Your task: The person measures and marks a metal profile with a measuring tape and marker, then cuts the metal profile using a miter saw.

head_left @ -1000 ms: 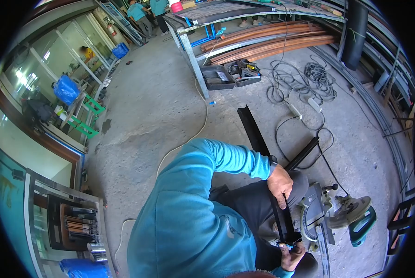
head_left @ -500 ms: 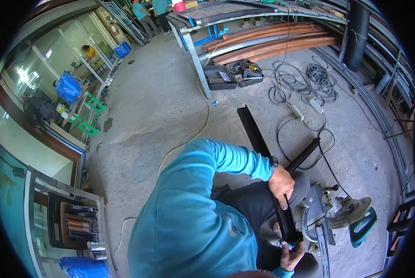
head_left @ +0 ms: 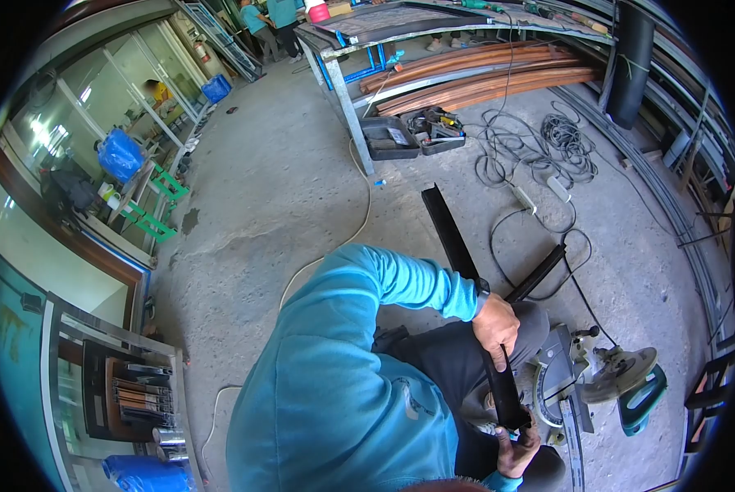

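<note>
My left hand (head_left: 496, 326), with a dark watch at its wrist, grips a long black metal profile (head_left: 451, 234) across my lap. Farther down, my right hand (head_left: 518, 451) pinches the near end of this channel-shaped bar, thumb on one side and fingers on the other. The far end rises past my left forearm over the concrete floor. Just beyond my knees stands a miter saw (head_left: 557, 373) with a round blade guard (head_left: 630, 373) and a green handle (head_left: 643, 402). A shorter black profile (head_left: 539, 272) lies beside my left knee.
Cables (head_left: 568, 139) and a white power strip (head_left: 525, 198) lie on the floor. An open toolbox (head_left: 437, 129) sits by a metal workbench (head_left: 352, 115) with brown profiles (head_left: 486, 88) beneath. Long grey bars (head_left: 630, 156) run along the far side. People stand in the background.
The near end of the black profile has shifted and turned slightly, and the fingers of my right hand have moved up around it. My left hand stays nearly in place.
</note>
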Demonstrator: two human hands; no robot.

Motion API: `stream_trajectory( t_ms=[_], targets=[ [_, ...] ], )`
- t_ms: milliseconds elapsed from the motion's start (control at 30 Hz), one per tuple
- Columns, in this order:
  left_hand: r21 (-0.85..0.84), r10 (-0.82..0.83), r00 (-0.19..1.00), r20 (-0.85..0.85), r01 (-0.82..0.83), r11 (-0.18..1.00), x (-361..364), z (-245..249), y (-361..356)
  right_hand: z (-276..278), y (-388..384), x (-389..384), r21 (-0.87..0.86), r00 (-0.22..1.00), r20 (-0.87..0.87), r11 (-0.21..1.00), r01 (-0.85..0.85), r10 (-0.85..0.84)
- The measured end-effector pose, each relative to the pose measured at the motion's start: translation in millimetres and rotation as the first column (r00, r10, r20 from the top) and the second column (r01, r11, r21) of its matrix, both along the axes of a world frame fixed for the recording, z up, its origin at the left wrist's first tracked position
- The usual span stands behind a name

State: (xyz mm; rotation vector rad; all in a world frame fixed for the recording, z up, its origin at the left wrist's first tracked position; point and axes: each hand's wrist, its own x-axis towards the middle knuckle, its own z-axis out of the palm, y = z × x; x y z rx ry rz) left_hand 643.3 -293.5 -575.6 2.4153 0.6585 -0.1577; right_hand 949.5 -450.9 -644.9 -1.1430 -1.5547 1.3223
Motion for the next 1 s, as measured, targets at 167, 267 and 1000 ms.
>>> stream_trajectory(
  t_ms=[167,267,1000],
  targets=[
    [0.026,-0.026,1.0,0.002,0.026,0.999,-0.2,8.3,1.9,-42.7,-1.6,8.2,0.235,0.976,0.05,0.952,0.195,-0.213],
    [0.188,-0.217,0.949,0.228,0.176,0.966,-19.7,-2.7,20.8,13.2,17.4,-10.1,0.287,0.943,0.306,0.957,0.037,-0.128],
    [0.389,-0.007,0.992,0.126,-0.044,0.92,26.6,44.5,3.5,24.2,4.8,13.6,0.476,0.921,0.273,0.871,0.123,-0.279]
  ],
)
